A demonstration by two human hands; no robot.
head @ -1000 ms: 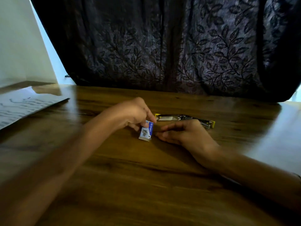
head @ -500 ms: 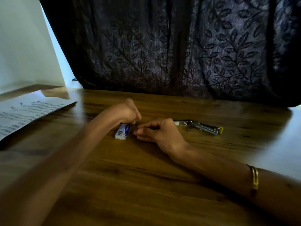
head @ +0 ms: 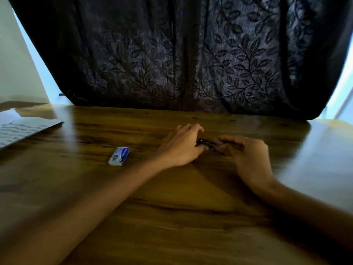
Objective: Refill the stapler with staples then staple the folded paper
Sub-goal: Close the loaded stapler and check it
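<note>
Between my two hands on the wooden table [head: 172,217] lies the dark stapler [head: 207,144], mostly covered by fingers. My left hand [head: 181,146] curls its fingers round the stapler's left end. My right hand [head: 246,157] grips its right end, fingers bent over it. A small blue and white staple box [head: 119,156] lies flat on the table to the left of my left hand, apart from it. The printed paper [head: 17,129] sits at the table's far left edge. No loose staples can be made out.
A dark leaf-patterned curtain [head: 181,54] hangs right behind the table's far edge. A pale wall stands at the left. Glare covers the table's right side.
My left hand let go of the staple box, which now lies alone on the table. Both hands moved right and closed on the stapler.
</note>
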